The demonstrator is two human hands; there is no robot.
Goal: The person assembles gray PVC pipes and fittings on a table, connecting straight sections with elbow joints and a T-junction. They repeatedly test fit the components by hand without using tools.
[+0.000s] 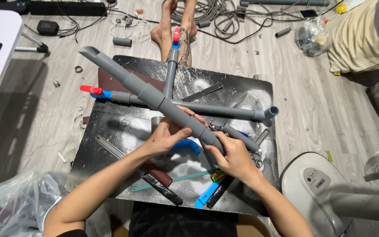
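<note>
Head view: grey pipe's (154, 97) near end hidden under both hands

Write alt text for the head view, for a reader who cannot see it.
Both hands, left hand and right hand, grip a long grey pipe assembly held diagonally above a dusty black work board. Beneath lies a branched grey pipe with red-handled valves, on a wood-look floor.
</note>
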